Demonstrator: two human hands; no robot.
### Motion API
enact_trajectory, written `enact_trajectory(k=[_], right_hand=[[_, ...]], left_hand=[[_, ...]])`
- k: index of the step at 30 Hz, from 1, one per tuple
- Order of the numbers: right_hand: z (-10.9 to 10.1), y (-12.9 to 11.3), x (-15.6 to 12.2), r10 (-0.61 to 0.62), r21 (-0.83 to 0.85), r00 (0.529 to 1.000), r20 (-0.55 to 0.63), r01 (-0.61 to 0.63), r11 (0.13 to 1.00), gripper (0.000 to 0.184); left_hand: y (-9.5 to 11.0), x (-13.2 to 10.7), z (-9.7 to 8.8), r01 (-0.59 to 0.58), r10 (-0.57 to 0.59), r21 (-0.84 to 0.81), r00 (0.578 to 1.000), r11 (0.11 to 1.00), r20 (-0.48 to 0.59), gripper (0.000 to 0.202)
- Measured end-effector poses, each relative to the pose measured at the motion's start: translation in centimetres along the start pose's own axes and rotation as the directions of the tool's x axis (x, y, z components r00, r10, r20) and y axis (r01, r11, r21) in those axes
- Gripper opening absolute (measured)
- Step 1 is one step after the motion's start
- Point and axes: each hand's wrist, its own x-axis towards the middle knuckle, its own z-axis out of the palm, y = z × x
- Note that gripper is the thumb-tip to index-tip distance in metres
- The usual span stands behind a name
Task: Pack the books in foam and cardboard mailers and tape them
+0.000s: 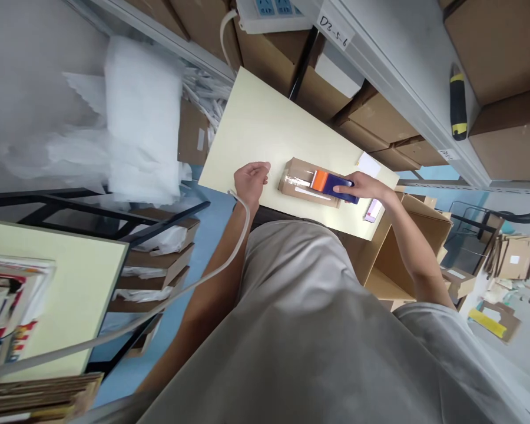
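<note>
While my right hand (362,185) grips the blue and orange tape dispenser (327,183) on top of the small cardboard box (301,167), my left hand (251,178) is near the other end of this box, apart from it, with the fingers curled closed. The box lies on the pale yellow table (260,123) before me. A white cable (242,238) crosses in front of my left forearm.
</note>
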Motion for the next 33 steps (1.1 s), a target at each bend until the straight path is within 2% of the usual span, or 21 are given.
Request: enact_trajectory(k=[4, 7, 9, 11, 13, 14, 16, 18, 20, 23, 27, 31, 33], right_hand=[[0.2, -0.2, 0.3, 0.01, -0.049, 1.0, -0.008, -0.011, 0.999, 0.076], [0.4, -0.3, 0.5, 0.01, -0.051, 1.0, -0.01, -0.011, 0.999, 0.076], [0.5, -0.2, 0.5, 0.011, -0.048, 1.0, -0.015, -0.011, 0.999, 0.075], [0.7, 0.0, 0.5, 0.016, -0.049, 1.0, -0.02, -0.017, 0.999, 0.074], [0.7, 0.3, 0.5, 0.015, -0.043, 1.0, -0.026, -0.016, 0.999, 0.074], [0.8, 0.5, 0.4, 0.008, -0.031, 1.0, -0.026, -0.009, 0.999, 0.073], [0.8, 0.8, 0.2, -0.009, 0.003, 1.0, -0.022, 0.009, 1.0, 0.073], [0.8, 0.9, 0.1, -0.024, 0.042, 1.0, -0.001, 0.024, 0.999, 0.073], [0.8, 0.9, 0.0, -0.034, 0.078, 0.999, 0.041, 0.031, 0.996, 0.073], [1.0, 0.7, 0.2, -0.043, 0.091, 0.996, 0.084, 0.035, 0.995, 0.071], [0.7, 1.4, -0.7, -0.044, 0.075, 0.995, 0.087, 0.038, 0.996, 0.071], [-0.9, 5.3, -4.9, 0.093, 0.044, 0.982, 0.163, -0.102, 0.994, 0.078], [-1.7, 7.8, -7.5, 0.162, 0.046, 0.975, 0.154, -0.171, 0.984, 0.081]], left_hand=[[-2.7, 1.0, 0.7, 0.051, -0.051, 0.064, 0.999, 0.997, 0.004, 0.025], [-5.1, 1.2, 1.8, 0.076, -0.086, 0.123, 0.993, 0.99, 0.077, 0.028], [-6.3, 1.1, 2.3, 0.048, -0.068, 0.179, 0.991, 0.983, 0.111, 0.037], [-6.8, 1.0, 2.5, -0.026, 0.001, 0.25, 0.995, 0.968, 0.099, 0.055], [-6.3, 0.6, 2.6, -0.155, 0.135, 0.305, 0.987, 0.94, 0.086, 0.074], [-5.8, 0.4, 2.8, -0.244, 0.221, 0.32, 0.969, 0.915, 0.108, 0.077], [-4.4, -0.1, 3.8, -0.43, 0.377, 0.328, 0.901, 0.841, 0.215, 0.074], [-3.2, -0.6, 5.2, -0.553, 0.449, 0.308, 0.823, 0.774, 0.349, 0.07], [-2.6, -0.9, 6.5, -0.586, 0.447, 0.282, 0.786, 0.76, 0.428, 0.068], [-2.8, -0.9, 7.5, -0.561, 0.414, 0.276, 0.794, 0.78, 0.444, 0.065], [-3.2, -0.9, 7.2, -0.548, 0.403, 0.274, 0.802, 0.79, 0.44, 0.061], [-3.1, -0.9, 6.9, -0.535, 0.377, 0.305, 0.811, 0.788, 0.447, 0.061], [-3.0, -0.9, 7.0, -0.53, 0.368, 0.321, 0.816, 0.785, 0.447, 0.061]])
